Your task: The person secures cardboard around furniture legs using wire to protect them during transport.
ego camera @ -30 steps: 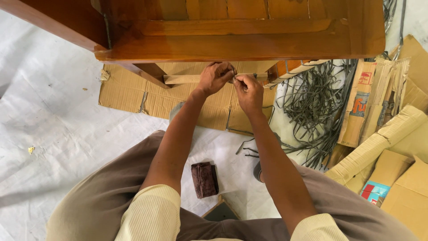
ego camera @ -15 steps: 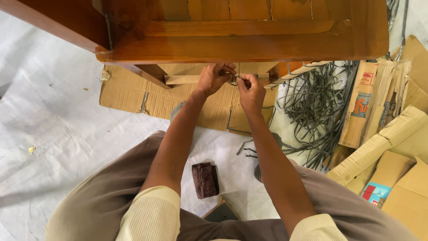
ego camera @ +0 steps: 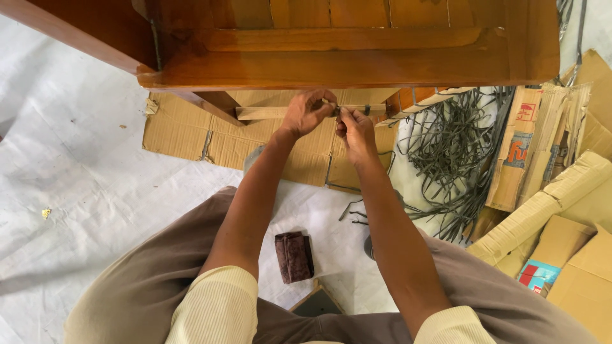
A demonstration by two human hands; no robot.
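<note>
Cloth, dark brown and folded, lies at the lower middle of the frame on the white floor sheet, between your knees and well clear of the work; leave it there. Further up, both forearms run toward the upper middle of the frame, where your hands meet just under the edge of the varnished wooden furniture piece. Your left hand is curled over the pale wooden slat, fingers closed round it near the spot where a dark strap band crosses the slat a little to the right; your right hand sits touching the left, thumb and forefinger pinched together on something thin and dark at the slat, too small to tell whether it is a strap end or a clip. To my eye the step is one of working that thin piece at the slat; keep the left grip steady so the slat cannot twist, and let only the right fingertips move; keep your wrists low, since the furniture edge hangs just above your knuckles. Beyond the hands, flattened cardboard lies under the furniture; at the upper right of the frame a tangle of grey strapping is spread beside cardboard boxes; mind that loose strands near your right elbow do not snag.
</note>
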